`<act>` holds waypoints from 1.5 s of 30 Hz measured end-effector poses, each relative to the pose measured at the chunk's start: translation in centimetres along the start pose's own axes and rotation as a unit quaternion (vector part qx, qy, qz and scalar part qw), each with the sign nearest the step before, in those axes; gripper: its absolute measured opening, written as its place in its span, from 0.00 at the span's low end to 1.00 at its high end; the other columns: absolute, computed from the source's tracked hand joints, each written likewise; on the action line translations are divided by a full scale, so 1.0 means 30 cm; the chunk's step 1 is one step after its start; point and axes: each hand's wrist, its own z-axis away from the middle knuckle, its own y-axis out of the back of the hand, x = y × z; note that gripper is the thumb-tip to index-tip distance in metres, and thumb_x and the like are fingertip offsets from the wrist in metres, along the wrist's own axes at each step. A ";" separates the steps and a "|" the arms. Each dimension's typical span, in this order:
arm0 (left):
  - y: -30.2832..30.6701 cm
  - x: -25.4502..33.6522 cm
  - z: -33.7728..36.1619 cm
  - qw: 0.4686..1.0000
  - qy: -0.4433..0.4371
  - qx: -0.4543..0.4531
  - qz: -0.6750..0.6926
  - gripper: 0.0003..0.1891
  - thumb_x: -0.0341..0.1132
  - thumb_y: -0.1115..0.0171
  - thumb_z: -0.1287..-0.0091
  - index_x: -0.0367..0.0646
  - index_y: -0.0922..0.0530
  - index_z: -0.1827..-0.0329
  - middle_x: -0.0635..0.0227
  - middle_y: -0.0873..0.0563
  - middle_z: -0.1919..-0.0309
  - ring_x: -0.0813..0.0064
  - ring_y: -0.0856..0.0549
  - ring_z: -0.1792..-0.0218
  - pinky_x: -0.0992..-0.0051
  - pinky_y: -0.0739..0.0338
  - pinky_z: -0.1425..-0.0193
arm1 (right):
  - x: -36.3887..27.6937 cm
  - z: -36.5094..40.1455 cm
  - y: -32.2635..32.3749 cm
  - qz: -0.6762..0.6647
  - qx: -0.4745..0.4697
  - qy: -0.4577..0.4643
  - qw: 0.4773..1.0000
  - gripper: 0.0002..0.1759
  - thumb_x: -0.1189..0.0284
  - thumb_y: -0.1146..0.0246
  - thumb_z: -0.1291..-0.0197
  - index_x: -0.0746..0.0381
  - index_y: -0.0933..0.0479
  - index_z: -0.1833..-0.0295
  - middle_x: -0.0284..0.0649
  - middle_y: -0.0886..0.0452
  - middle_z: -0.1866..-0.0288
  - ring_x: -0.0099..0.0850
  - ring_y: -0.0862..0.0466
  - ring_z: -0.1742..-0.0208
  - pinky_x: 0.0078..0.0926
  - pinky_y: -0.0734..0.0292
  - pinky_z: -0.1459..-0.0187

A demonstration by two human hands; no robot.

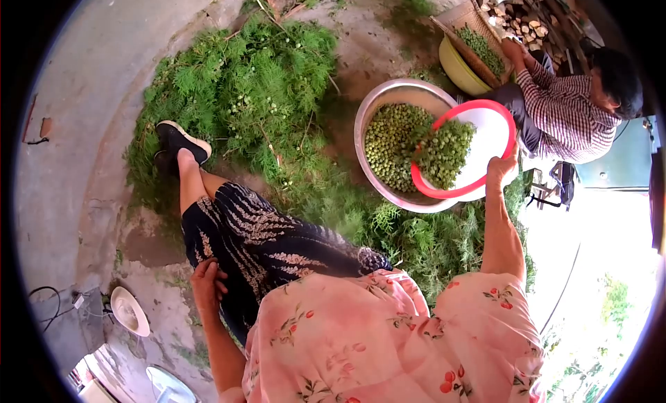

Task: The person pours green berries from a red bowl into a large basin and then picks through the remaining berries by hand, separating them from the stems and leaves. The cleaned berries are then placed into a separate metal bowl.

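Head view: right hand (501, 168) grips the red-rimmed bowl (491, 134), mouth tipped leftward over the metal basin (393, 92)

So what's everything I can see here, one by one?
metal bowl: one, silver, centre.
basin: one, white with red rim, tilted over the metal bowl.
green pods: many, in the metal bowl and the basin.
leafy plants: one heap, green, on the ground.
yellow bowl: one, beside the other person.
other person: one, striped shirt, upper right.
shoe: one, black, left.
left hand: rests on own leg.
right hand: grips the basin's rim.
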 end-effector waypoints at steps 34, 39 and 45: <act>-0.005 0.000 -0.009 1.000 0.005 -0.004 0.028 0.13 0.34 0.46 0.33 0.37 0.23 0.50 0.67 0.18 0.78 0.81 0.27 0.92 0.84 0.42 0.93 | 0.000 -0.039 0.119 0.026 0.068 0.100 0.992 0.39 0.81 0.46 0.56 0.50 0.36 0.33 0.46 0.17 0.61 0.41 0.17 0.66 0.35 0.22 0.60; 0.012 -0.015 -0.002 0.999 0.002 -0.006 0.050 0.14 0.35 0.46 0.33 0.37 0.24 0.49 0.67 0.18 0.78 0.81 0.28 0.91 0.84 0.42 0.93 | -0.105 0.054 0.116 0.061 -0.032 0.013 0.998 0.39 0.82 0.48 0.55 0.50 0.38 0.32 0.47 0.18 0.58 0.44 0.17 0.61 0.38 0.23 0.59; 0.014 -0.019 0.012 1.000 -0.022 -0.001 0.008 0.15 0.35 0.46 0.33 0.36 0.25 0.49 0.67 0.18 0.78 0.81 0.28 0.91 0.84 0.42 0.92 | -0.126 0.058 0.173 0.044 -0.022 0.052 0.997 0.37 0.83 0.50 0.54 0.52 0.36 0.34 0.45 0.19 0.51 0.43 0.17 0.58 0.37 0.23 0.54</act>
